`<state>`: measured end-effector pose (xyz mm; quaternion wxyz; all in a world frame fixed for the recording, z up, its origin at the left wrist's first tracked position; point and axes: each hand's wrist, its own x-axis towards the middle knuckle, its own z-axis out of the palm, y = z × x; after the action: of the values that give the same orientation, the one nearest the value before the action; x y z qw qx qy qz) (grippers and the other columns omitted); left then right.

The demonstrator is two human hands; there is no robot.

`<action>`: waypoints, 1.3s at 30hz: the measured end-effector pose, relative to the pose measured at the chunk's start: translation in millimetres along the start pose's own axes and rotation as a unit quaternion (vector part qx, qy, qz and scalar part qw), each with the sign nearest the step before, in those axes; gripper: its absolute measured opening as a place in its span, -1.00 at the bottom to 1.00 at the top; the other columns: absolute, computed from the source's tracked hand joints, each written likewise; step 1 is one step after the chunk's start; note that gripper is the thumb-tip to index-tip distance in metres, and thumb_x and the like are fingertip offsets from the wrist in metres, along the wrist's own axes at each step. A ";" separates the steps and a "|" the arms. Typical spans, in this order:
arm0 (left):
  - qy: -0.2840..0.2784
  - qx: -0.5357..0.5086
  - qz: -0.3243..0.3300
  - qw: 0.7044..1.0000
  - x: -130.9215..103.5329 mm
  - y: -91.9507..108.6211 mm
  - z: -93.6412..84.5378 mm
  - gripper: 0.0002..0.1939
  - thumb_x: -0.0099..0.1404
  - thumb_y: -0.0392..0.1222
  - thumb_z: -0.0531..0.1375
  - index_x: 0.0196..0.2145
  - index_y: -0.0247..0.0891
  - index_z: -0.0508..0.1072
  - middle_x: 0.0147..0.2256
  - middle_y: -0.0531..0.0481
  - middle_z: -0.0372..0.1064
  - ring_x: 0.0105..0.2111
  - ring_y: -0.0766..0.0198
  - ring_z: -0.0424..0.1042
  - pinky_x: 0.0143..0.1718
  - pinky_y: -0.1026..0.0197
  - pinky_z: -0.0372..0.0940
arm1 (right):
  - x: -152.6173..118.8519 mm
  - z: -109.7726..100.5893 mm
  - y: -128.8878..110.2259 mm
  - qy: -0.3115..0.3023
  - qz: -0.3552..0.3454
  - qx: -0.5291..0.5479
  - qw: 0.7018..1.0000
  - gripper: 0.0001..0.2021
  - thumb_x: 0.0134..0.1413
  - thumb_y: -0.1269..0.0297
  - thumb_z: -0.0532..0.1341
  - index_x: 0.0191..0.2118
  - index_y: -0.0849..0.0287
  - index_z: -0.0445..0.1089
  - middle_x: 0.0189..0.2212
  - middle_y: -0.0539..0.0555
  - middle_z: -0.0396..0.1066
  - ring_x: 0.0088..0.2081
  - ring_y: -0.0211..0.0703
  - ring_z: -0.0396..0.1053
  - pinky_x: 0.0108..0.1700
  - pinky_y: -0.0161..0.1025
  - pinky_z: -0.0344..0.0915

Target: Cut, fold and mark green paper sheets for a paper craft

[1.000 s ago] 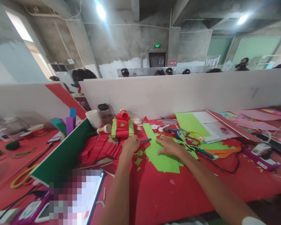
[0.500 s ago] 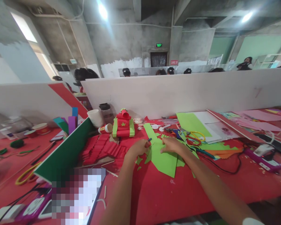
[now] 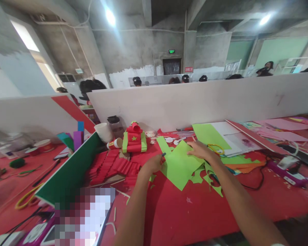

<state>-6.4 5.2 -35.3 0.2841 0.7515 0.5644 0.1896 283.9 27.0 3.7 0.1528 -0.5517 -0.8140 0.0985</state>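
A sheet of light green paper [image 3: 179,165] lies in front of me, turned so one corner points towards me. My left hand [image 3: 154,164] is closed at its left edge, around a thin dark pen-like stick [image 3: 164,154] whose end pokes out. At the upper right edge of the sheet, my right hand [image 3: 199,150] grips the green paper between thumb and fingers. Green paper scraps [image 3: 197,175] with cut-out edges lie under and beside the sheet. Behind my left hand stands a red and green paper model [image 3: 134,138] with a star on it.
Folded red paper strips [image 3: 110,164] lie left, beside a green board [image 3: 72,171]. A white cup [image 3: 104,132] and a dark-lidded bottle [image 3: 115,126] stand behind. Yellow-handled scissors [image 3: 216,149], paper sheets [image 3: 236,138] and a purple power strip [image 3: 289,174] are on the right. A white partition [image 3: 195,99] bounds the table.
The green sheet has turned, its near corner shifting left. My right hand has moved right and slightly up with its edge. Green scraps show more at the right; my left hand has stayed nearly still.
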 end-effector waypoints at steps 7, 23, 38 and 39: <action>-0.021 -0.007 0.032 0.999 -2.3 5.1 -1.8 -0.78 -0.11 -0.38 0.20 -0.69 -0.20 0.19 -0.69 0.15 0.08 -0.61 0.32 0.12 -0.52 0.29 0.00 | -1.6 10.3 -9.1 -0.050 -0.039 0.054 0.997 -0.65 -0.12 0.28 0.38 -0.13 0.12 0.44 -0.11 0.12 0.51 -0.16 -0.01 0.45 -0.25 -0.31 0.23; -0.083 -0.131 0.065 0.986 -10.5 15.4 -16.4 -0.83 0.09 -0.08 0.12 -0.53 -0.21 0.27 -0.57 0.10 0.23 -0.55 0.32 0.28 -0.49 0.30 0.16 | 7.4 18.3 -12.9 0.038 -0.015 0.162 0.986 -0.81 -0.06 0.29 0.34 -0.25 0.15 0.43 -0.28 0.09 0.54 -0.24 -0.04 0.46 -0.24 -0.23 0.29; -0.095 -0.163 0.005 0.982 -10.4 12.8 -17.6 -0.83 0.03 -0.11 0.20 -0.55 -0.25 0.33 -0.59 0.08 0.32 -0.54 0.31 0.32 -0.45 0.27 0.21 | 5.8 7.2 -12.8 0.094 -0.020 0.141 0.985 -0.83 -0.07 0.19 0.30 -0.40 0.17 0.41 -0.51 -0.02 0.39 -0.49 -0.22 0.24 -0.43 -0.32 0.07; -0.093 -0.166 0.005 0.982 -10.3 12.7 -17.3 -0.81 0.04 -0.08 0.20 -0.55 -0.25 0.33 -0.59 0.08 0.31 -0.55 0.32 0.30 -0.47 0.28 0.20 | 6.4 7.4 -11.8 0.095 -0.023 0.145 0.985 -0.83 -0.08 0.18 0.30 -0.41 0.17 0.40 -0.52 -0.03 0.39 -0.49 -0.22 0.23 -0.43 -0.32 0.06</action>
<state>-10.5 -3.6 -13.5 0.4554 0.7111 0.4921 0.2118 268.8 28.6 1.6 0.3097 -0.5114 -0.7857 0.1591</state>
